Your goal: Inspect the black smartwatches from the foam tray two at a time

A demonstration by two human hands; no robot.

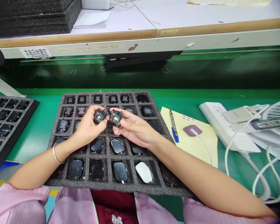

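My left hand [90, 126] is closed on a black smartwatch body [99, 116] with a lit dial on its screen. Close beside it, my right hand [135, 127] grips another smartwatch body [115, 118], its screen also glowing. Both are held above a dark grey foam tray [107, 155] divided into square compartments. Most compartments hold watch bodies; those in the back rows, such as this watch [97, 99], show lines of white text. Nearer me the screens are dark, and one watch [144, 172] looks white. My hands and forearms hide some compartments.
A second foam tray [18, 124] of watches lies at the left. To the right are yellow paper [200, 149], a blue pen [174, 124], a purple block with a cable [191, 130], a white power strip [224, 127] and loose cables. A shelf edge [140, 46] crosses behind.
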